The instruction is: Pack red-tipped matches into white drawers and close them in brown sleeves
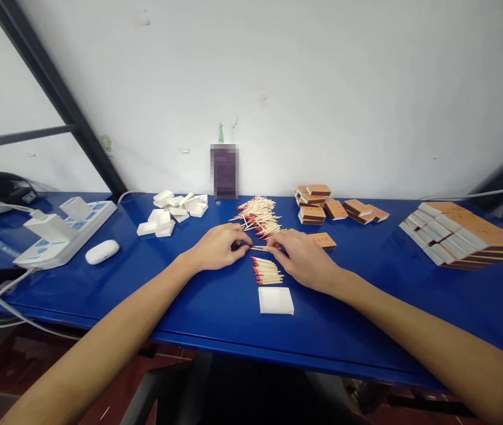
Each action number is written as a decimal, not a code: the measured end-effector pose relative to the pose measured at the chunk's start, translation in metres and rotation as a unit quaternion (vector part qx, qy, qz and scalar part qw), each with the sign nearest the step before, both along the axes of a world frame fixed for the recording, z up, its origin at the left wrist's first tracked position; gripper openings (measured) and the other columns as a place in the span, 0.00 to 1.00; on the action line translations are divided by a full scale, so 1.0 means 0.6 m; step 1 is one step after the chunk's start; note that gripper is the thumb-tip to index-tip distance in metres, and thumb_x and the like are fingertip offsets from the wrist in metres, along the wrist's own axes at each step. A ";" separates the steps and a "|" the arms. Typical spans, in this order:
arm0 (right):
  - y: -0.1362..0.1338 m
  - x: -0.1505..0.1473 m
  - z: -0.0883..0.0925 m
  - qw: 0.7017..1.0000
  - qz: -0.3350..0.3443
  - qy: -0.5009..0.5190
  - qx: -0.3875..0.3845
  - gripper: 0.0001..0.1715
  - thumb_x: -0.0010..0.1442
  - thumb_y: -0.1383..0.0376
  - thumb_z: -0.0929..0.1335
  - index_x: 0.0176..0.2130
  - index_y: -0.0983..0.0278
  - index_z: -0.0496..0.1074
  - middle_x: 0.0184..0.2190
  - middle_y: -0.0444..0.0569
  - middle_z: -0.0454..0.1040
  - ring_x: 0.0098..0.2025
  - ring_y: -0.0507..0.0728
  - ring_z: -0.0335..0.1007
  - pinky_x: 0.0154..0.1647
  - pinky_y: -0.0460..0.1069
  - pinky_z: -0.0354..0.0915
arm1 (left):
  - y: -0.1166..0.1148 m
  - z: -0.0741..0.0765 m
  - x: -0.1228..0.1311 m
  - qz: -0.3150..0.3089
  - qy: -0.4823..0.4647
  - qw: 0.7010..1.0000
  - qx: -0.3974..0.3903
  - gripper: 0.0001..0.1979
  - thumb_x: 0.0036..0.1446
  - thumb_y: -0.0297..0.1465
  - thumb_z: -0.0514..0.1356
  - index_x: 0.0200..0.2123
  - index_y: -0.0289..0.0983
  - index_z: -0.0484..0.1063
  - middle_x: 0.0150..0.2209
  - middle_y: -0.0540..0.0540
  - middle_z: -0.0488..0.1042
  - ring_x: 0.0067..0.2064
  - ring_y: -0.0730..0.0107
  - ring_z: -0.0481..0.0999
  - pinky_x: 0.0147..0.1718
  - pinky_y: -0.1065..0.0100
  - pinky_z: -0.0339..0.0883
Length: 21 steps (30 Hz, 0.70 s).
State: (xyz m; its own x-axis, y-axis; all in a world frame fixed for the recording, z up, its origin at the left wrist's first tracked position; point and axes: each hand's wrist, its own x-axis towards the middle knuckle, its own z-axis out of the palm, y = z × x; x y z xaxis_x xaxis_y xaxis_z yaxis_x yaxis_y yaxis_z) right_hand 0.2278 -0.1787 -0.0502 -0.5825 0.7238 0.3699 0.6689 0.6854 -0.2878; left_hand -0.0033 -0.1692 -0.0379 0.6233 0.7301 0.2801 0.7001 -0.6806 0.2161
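Between my two hands a few matches lie crosswise, pinched at both ends. My left hand closes thumb and finger on their left end, and my right hand does the same on the right. Just below them, a neat row of red-tipped matches rests on the blue table, heads to the left. Nearest the table's front edge sits a white matchbox tray. Behind my hands is a loose heap of matches. An orange matchbox sleeve lies partly hidden behind my right hand.
White matchbox trays are piled at the back left. Several orange sleeves stand at the back right, with a stack of filled-looking matchboxes farther right. A power strip and a white earbud case occupy the left side.
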 end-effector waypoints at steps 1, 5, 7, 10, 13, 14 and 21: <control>0.001 0.000 -0.001 1.000 0.010 0.012 -0.009 0.09 0.67 0.68 0.63 0.36 0.63 0.72 0.37 0.48 0.78 0.40 0.57 0.70 0.41 0.50 0.61 | 0.000 0.000 0.000 -0.004 0.001 1.000 0.000 0.11 0.63 0.31 0.56 0.42 0.38 0.78 0.34 0.47 0.72 0.36 0.68 0.72 0.36 0.68 0.64; 0.004 -0.003 0.002 0.998 0.023 0.052 -0.019 0.10 0.65 0.68 0.65 0.35 0.63 0.76 0.34 0.48 0.79 0.37 0.56 0.72 0.40 0.50 0.63 | 0.002 -0.002 -0.001 -0.010 -0.001 1.000 -0.003 0.11 0.63 0.30 0.56 0.43 0.38 0.78 0.34 0.47 0.72 0.36 0.68 0.72 0.36 0.67 0.64; 0.004 -0.004 0.004 0.997 0.021 0.064 -0.025 0.10 0.64 0.69 0.65 0.35 0.62 0.77 0.33 0.47 0.80 0.35 0.56 0.72 0.39 0.50 0.64 | 0.004 -0.002 -0.001 -0.011 -0.001 1.000 -0.006 0.11 0.63 0.30 0.56 0.43 0.38 0.78 0.35 0.47 0.72 0.37 0.68 0.72 0.37 0.67 0.64; 0.004 -0.005 0.006 0.996 0.015 0.075 -0.036 0.11 0.63 0.69 0.66 0.35 0.62 0.78 0.33 0.46 0.80 0.34 0.55 0.73 0.37 0.49 0.64 | 0.004 -0.002 -0.002 -0.015 -0.004 1.000 -0.010 0.11 0.64 0.30 0.56 0.43 0.38 0.78 0.35 0.46 0.73 0.37 0.68 0.72 0.37 0.67 0.64; 0.003 -0.006 0.007 0.996 0.012 0.077 -0.031 0.11 0.63 0.69 0.66 0.35 0.62 0.79 0.33 0.47 0.80 0.33 0.54 0.73 0.36 0.49 0.65 | 0.002 -0.001 -0.001 -0.020 -0.013 1.000 -0.020 0.12 0.64 0.29 0.55 0.43 0.38 0.78 0.36 0.46 0.74 0.37 0.68 0.73 0.38 0.66 0.65; 0.002 -0.006 0.007 0.997 0.012 0.076 -0.028 0.11 0.63 0.69 0.65 0.35 0.62 0.79 0.33 0.47 0.80 0.33 0.54 0.73 0.36 0.49 0.65 | 0.001 0.001 0.000 -0.022 -0.017 0.999 -0.024 0.13 0.64 0.29 0.54 0.43 0.37 0.78 0.36 0.46 0.74 0.37 0.68 0.73 0.38 0.66 0.65; 0.007 -0.009 -0.005 0.996 0.050 0.068 -0.005 0.11 0.63 0.70 0.65 0.38 0.63 0.79 0.37 0.49 0.81 0.41 0.57 0.75 0.44 0.51 0.67 | -0.006 0.014 0.001 -0.038 -0.022 0.997 -0.056 0.14 0.66 0.33 0.54 0.45 0.38 0.78 0.36 0.46 0.74 0.37 0.68 0.73 0.39 0.67 0.64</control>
